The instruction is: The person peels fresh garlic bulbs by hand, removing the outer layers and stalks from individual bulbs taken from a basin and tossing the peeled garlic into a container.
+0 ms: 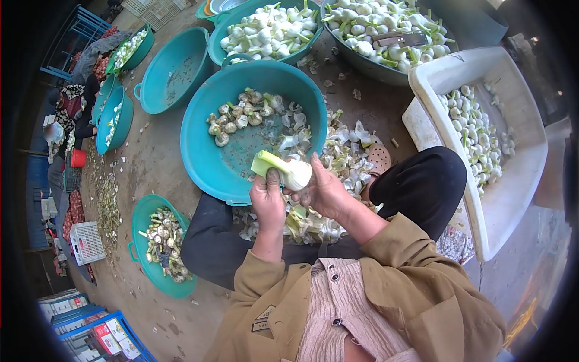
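Garlic bulb (298, 176), one, held up between your two hands over the near rim of the blue-green basin (194, 142); its thick green stem points up and to the left. Your left hand (267, 196) pinches it low on the stem, thumb in front. Your right hand (324, 192) cups the round end from the side, thumb reaching up, fingers partly hidden beneath.

Handling, as I judge it: keep the left pinch firm at the neck, turn the bulb with the right fingertips and lift loose skin in strips. Press lightly; the white surface probably bruises easily. Work over the rim so scraps drop inside or onto the peelings (347, 160) by your leg.

Counts: one bulb in hand. Roughly fifteen to twenty dirty bulbs (241, 114) in the near basin; overlap prevents an exact figure. One green basin (141, 235) to your left, its dirty bulbs too tangled to count. One white tub (523, 199) to your right, dozens of pale bulbs (470, 123) inside. One clog (379, 158) shows.
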A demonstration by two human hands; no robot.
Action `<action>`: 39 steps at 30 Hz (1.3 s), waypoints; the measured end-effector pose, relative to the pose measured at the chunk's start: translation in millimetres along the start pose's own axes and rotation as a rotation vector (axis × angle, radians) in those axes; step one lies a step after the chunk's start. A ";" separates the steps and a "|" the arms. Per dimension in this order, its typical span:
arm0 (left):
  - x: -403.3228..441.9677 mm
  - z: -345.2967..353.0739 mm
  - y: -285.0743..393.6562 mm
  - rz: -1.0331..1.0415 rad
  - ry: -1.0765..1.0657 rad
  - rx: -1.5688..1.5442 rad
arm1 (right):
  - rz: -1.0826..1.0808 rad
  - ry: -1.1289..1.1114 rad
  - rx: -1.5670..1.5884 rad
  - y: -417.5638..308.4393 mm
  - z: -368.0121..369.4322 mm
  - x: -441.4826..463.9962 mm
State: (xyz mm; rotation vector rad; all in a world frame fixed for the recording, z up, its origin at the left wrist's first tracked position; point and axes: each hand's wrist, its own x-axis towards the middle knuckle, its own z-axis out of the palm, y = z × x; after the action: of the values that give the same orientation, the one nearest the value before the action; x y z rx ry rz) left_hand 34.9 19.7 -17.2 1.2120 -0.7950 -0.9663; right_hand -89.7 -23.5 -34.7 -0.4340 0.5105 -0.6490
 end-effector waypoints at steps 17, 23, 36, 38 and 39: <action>10.0 -13.8 7.0 -0.047 0.148 0.375 | -0.386 0.359 -0.971 -16.2 -2.4 9.7; -1.7 -10.8 13.4 0.408 0.133 1.030 | -0.392 0.279 -0.673 -14.0 6.7 0.6; -6.2 -30.0 55.3 0.348 -0.044 1.078 | -0.777 0.082 -1.157 -15.2 26.9 -7.1; -3.1 -29.9 54.0 0.483 -0.058 1.138 | -0.821 0.008 -1.367 -19.4 40.5 -13.9; -1.7 -29.1 53.0 0.627 -0.078 1.195 | -0.818 0.010 -1.369 -19.0 38.2 -14.4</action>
State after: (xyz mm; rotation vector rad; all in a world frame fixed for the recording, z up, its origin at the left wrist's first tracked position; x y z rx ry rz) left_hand 69.8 36.5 29.3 1.7221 -1.8009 0.0777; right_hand -86.4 -19.2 10.0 -2.0019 0.7443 -1.0112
